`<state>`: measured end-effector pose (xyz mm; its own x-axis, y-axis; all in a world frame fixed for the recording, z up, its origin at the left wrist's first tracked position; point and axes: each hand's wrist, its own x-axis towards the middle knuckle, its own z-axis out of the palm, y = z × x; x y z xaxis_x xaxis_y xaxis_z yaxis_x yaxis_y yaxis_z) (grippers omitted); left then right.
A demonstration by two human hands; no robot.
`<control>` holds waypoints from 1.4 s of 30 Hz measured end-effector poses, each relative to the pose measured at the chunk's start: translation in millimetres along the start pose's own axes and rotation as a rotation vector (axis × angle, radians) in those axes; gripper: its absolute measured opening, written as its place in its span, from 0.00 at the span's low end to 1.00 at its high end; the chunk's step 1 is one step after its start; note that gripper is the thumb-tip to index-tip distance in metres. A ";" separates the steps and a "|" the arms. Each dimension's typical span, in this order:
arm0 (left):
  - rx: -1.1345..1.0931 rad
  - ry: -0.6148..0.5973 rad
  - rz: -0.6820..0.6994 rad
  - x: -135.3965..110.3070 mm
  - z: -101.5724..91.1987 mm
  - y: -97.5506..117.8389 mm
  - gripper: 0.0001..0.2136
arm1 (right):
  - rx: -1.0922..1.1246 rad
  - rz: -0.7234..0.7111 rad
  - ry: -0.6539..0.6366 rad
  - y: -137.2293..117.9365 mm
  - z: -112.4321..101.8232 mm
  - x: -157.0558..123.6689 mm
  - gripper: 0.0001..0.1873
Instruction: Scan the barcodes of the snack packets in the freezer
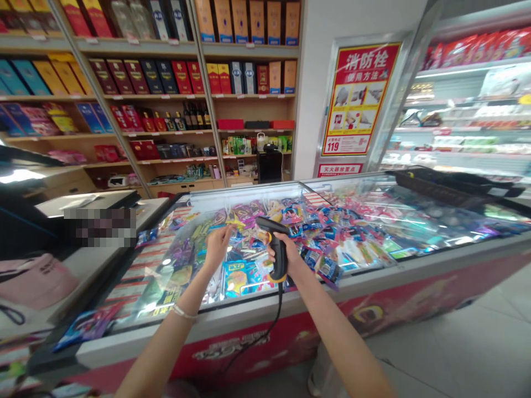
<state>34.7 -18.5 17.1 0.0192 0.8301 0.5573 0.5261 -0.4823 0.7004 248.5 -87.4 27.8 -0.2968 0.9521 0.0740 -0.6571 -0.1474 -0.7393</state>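
Note:
My right hand (286, 255) is wrapped round the grip of a black and yellow barcode scanner (275, 243), its head pointing left over the chest freezer (373, 276) and its black cable hanging down the front. My left hand (218, 243) reaches into the freezer among the coloured ice-cream packets (240, 273); its fingers are bent at a yellow packet (233, 220), and I cannot see whether they grip it. A thin bracelet circles my left wrist.
Wooden shelves (249, 97) with boxed bottles fill the back wall. A red fire-hydrant poster (359, 99) hangs by an upright chiller (468, 110). A black basket (452, 185) rests on the freezer's glass lid at right. A counter with a pink bag (37, 279) stands at left.

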 end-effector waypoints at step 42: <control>0.456 -0.264 0.219 47.9 195.9 108.4 0.23 | 0.010 -0.216 0.413 -112.4 -162.9 -57.9 0.09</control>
<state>259.3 23.8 32.4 0.3500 0.7946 0.4962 0.7985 -0.5300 0.2856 452.4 -82.3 -2.4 0.1466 0.9880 -0.0488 -0.6808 0.0649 -0.7296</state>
